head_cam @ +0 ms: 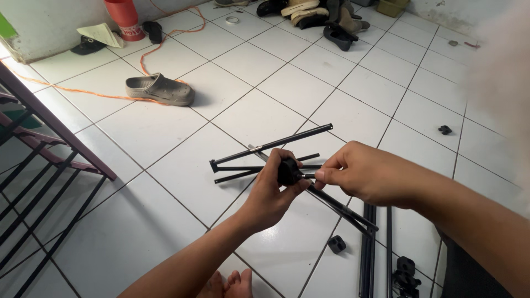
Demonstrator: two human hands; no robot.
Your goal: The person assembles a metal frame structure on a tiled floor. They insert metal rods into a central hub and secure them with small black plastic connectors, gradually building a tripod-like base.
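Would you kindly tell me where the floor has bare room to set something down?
Bare tiles lie between the grey clog and the black rod frame, and toward the small black connector. It is crowded by the loose rods and far shoes.

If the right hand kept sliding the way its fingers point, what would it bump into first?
Probably the black connector block gripped by the left hand. The right hand points leftward, fingertips almost at it already, though depth is hard to judge.

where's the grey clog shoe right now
In the head view the grey clog lies on the white tiled floor at upper left, on the orange cord, well beyond both hands and the black rods.
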